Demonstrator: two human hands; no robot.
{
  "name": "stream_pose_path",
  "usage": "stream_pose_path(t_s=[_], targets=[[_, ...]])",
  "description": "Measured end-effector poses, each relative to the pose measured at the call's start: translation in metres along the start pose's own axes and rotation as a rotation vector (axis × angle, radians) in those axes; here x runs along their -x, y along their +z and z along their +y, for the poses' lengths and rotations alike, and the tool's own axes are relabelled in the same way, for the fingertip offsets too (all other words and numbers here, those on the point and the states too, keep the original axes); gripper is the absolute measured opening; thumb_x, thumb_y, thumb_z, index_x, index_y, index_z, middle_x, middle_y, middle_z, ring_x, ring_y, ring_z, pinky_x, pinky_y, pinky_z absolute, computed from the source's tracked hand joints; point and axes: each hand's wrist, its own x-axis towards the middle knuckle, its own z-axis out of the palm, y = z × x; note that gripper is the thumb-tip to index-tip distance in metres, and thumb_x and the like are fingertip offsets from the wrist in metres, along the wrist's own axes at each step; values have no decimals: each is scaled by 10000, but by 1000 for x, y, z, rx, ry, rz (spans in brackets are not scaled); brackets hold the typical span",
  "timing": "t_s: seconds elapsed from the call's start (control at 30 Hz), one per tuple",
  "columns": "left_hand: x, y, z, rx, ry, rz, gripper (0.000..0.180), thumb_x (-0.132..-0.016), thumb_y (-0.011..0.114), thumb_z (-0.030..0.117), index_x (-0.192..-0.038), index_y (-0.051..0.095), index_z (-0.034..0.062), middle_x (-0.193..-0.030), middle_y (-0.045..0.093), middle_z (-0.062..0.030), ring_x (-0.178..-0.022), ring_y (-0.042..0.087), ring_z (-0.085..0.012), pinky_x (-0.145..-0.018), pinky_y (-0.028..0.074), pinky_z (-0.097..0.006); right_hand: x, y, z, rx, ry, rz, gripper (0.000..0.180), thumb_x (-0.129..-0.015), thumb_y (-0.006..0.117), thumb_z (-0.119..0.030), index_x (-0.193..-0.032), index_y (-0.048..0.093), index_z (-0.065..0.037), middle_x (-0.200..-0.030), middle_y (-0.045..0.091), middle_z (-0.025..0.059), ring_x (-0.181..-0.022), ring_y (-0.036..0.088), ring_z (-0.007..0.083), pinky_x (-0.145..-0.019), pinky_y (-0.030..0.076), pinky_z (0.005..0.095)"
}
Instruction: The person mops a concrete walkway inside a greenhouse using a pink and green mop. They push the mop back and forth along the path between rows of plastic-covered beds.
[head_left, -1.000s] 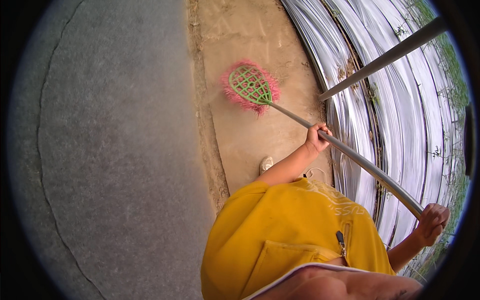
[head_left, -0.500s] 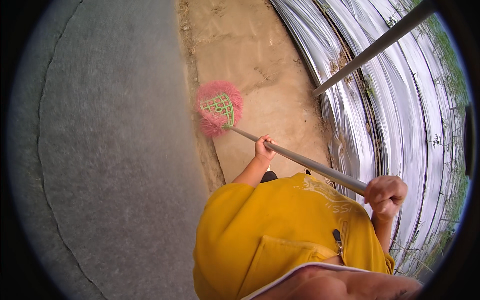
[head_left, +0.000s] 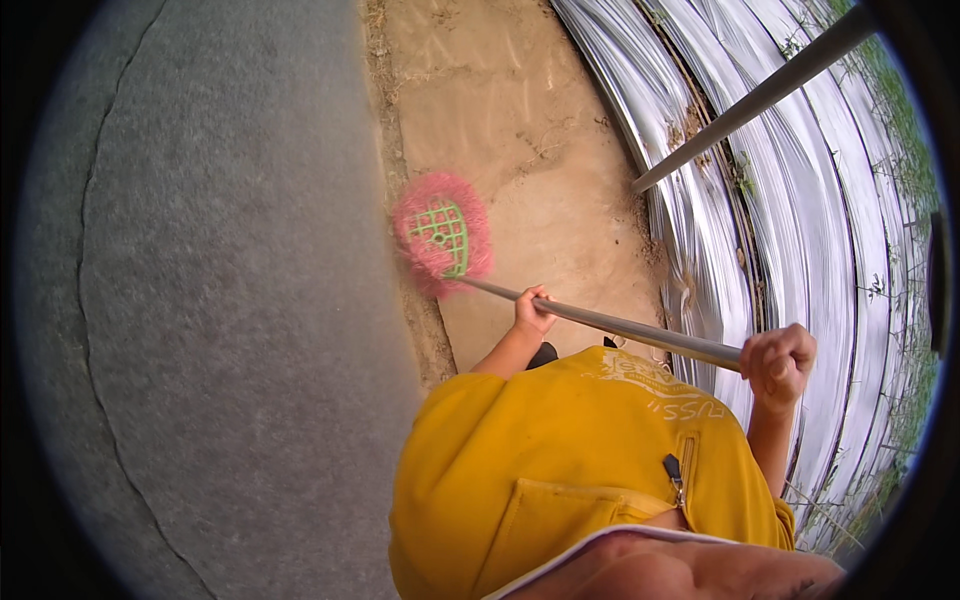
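A long-handled broom (head_left: 640, 330) slants across in front of me. Its pink bristle head with a green plastic lattice (head_left: 437, 235) is at the far left end, over the seam between pavement and concrete strip; motion blurs the bristles, and I cannot tell whether they touch the ground. My left hand (head_left: 535, 310) is closed around the grey pole, partway up from the head. Gripping the pole's upper end, my right hand (head_left: 778, 368) is closed at the right, higher along the handle. The pole's tip is hidden in that fist.
Grey pavement (head_left: 240, 300) with a long crack lies on the left. A tan concrete strip (head_left: 540, 220) runs down the middle. At the right are silvery plastic sheets (head_left: 690, 240) with weeds beyond. A grey metal post (head_left: 750, 100) rises from the strip's right edge.
The broom head has moved a little nearer and slightly right. My right hand has risen away from my body, and the pole lies flatter across the view. Both hands keep their hold.
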Motion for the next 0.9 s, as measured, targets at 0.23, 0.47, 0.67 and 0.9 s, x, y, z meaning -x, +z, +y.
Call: stream_pose_path(t_s=[0.23,0.47,0.67,0.9], targets=[[9,65,-36,-52,-106,-184,185,-704,534,38,-572,411,82,-539,439,-33,-516,424,-193,-583,423,-302,35,-46,-43,56,-170,311,223,-847,548,-271,-817,472,-63,-451,284,-64,-367,299,46,-504,395,228],[-6,173,-114,-75,-361,-264,188,-723,530,35,-590,404,79,-547,440,-24,-505,421,-163,-551,434,-293,54,-50,-99,119,-398,517,417,-815,588,-283,-1089,461,4,-585,317,-30,-517,343,67,-646,367,243],[-37,207,-178,-182,-428,-166,215,-679,569,14,-573,400,94,-521,434,-30,-487,431,-171,-528,421,-284,59,-47,-111,225,-299,423,388,-789,598,-334,-1013,484,-38,-528,329,-37,-474,338,53,-647,351,250],[-92,191,-228,-560,-184,-101,166,-690,536,1,-626,399,71,-517,382,-21,-469,392,-173,-552,429,-313,38,-90,-76,304,-266,520,263,-933,287,-210,-941,504,-62,-518,260,-51,-455,283,51,-594,342,251]])
